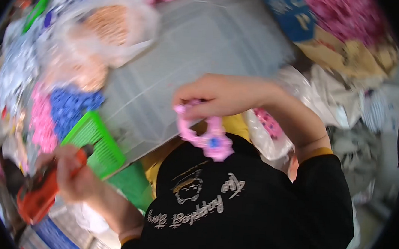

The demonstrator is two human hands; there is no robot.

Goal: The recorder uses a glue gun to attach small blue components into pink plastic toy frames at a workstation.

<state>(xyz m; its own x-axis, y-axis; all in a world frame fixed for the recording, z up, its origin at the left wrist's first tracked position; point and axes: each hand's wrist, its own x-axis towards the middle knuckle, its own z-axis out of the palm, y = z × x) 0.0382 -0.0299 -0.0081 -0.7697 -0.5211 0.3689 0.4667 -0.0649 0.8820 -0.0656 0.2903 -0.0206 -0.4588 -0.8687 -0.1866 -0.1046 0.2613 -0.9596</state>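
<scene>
My right hand [215, 98] is closed over the middle of the table's near edge, gripping a pink plastic toy piece [194, 137]. This piece has an open loop and a wider end with a blue spot, and it hangs below my fingers. At the lower left, my left hand [73, 176] is wrapped round an orange-red and black hand tool [39, 196]. Motion blur hides the tool's exact kind. A bright green slotted basket [94, 140] stands just beyond my left hand, partly behind the tool's tip.
Ahead lies a grey tabletop [205, 46]. Along its left are a clear bag [142, 23] of peach pieces, blue pieces [73, 111] and pink pieces [42, 123]. To the right sit a bag [272, 146] with pink pieces and a brown sack [339, 51] under a magenta heap [346, 14].
</scene>
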